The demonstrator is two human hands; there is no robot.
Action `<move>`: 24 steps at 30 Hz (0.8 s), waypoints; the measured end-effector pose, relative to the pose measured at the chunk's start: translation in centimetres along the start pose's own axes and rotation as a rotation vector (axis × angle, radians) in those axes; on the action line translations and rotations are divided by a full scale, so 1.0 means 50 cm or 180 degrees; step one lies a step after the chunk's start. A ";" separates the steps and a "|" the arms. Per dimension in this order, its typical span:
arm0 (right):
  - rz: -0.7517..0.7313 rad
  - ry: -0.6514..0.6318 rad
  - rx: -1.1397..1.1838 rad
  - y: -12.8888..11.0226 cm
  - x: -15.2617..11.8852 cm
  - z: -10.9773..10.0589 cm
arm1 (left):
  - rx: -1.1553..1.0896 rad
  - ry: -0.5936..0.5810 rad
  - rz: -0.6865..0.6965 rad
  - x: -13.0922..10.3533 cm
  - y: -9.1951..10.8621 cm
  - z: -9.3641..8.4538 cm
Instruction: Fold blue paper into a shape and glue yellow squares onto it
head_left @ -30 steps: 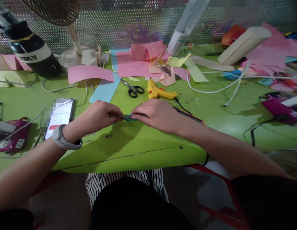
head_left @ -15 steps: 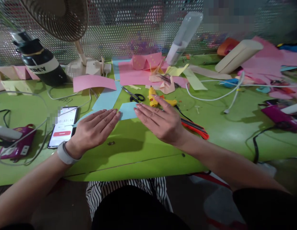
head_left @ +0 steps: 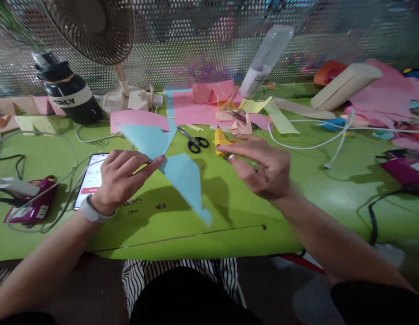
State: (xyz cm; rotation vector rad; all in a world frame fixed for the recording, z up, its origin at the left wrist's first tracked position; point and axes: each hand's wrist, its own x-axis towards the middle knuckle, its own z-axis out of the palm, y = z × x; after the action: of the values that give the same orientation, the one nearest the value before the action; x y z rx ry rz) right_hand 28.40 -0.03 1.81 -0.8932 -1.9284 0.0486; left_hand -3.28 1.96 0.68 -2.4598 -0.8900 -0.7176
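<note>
My left hand [head_left: 126, 174] pinches a light blue paper piece [head_left: 185, 180] between thumb and fingers. One part of the paper fans out past the pinch and hangs toward me, its lower tip blurred. Another blue part [head_left: 150, 137] spreads behind the fingers; whether it is the same sheet I cannot tell. My right hand [head_left: 263, 167] is off the paper, thumb and forefinger apart, with nothing visible between them. Its forefinger reaches over the yellow glue gun [head_left: 220, 137], partly covering it; touching or not, I cannot tell. Black-handled scissors [head_left: 195, 143] lie between the hands.
A phone [head_left: 90, 180] with a running timer lies beside my left wrist. Behind stand a fan [head_left: 94, 27], a dark bottle [head_left: 69, 97] and pink paper [head_left: 195, 110]. White cables [head_left: 307, 146] cross the right side. Purple power strips [head_left: 33, 201] sit at both sides.
Both hands were flat on the blue paper. Now the left pinches it and its far end swings down toward me, while the right has lifted away to the right.
</note>
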 end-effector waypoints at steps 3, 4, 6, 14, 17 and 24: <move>0.1069 -0.0220 0.0755 0.001 0.026 0.002 | -0.0569 0.0096 0.0225 0.009 0.007 0.001; 0.1307 -0.0497 0.1060 0.004 0.033 0.010 | -0.0788 0.0139 0.0292 0.014 0.013 0.002; 0.1677 -0.1052 0.1687 0.012 0.038 0.034 | -0.1237 0.0173 0.0283 0.025 0.026 0.004; 0.2774 -0.0728 0.2774 0.030 0.003 0.108 | -0.3228 -0.0367 -0.1478 0.033 0.059 0.022; 0.2852 -0.0508 0.2766 0.024 -0.004 0.111 | -0.4353 -0.0798 -0.2522 0.038 0.065 0.024; 0.2985 -0.0520 0.3080 0.002 -0.001 0.110 | -0.4719 -0.1308 -0.3230 0.057 0.068 0.020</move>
State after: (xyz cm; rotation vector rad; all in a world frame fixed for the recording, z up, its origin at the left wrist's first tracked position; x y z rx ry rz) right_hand 24.15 1.82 -1.17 -1.0038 -1.1876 1.4893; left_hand 1.25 1.43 0.89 -3.2419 -2.5525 -1.6717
